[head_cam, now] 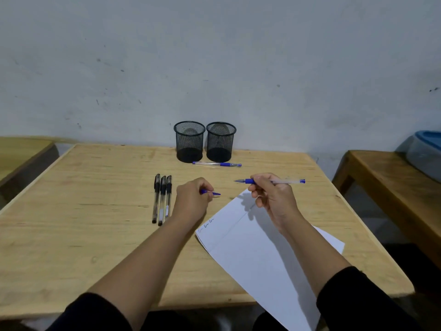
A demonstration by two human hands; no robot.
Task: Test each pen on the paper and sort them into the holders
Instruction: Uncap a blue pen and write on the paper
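Observation:
My right hand point(270, 197) holds an uncapped blue pen point(284, 181) level above the far corner of the white paper point(257, 254), tip pointing left. My left hand point(193, 199) is closed on the pen's blue cap point(213, 193). The paper carries a few small scribbles near its left corner. Three black pens point(161, 199) lie side by side to the left of my left hand. Another capped blue pen point(217, 164) lies in front of two black mesh holders point(189, 140) point(220, 140) at the table's far edge; both holders look empty.
The wooden table point(83, 211) stands against a pale wall. A second wooden table point(391, 187) at the right bears a blue-lidded plastic box point(422, 154). Another wooden surface point(21, 151) shows at far left.

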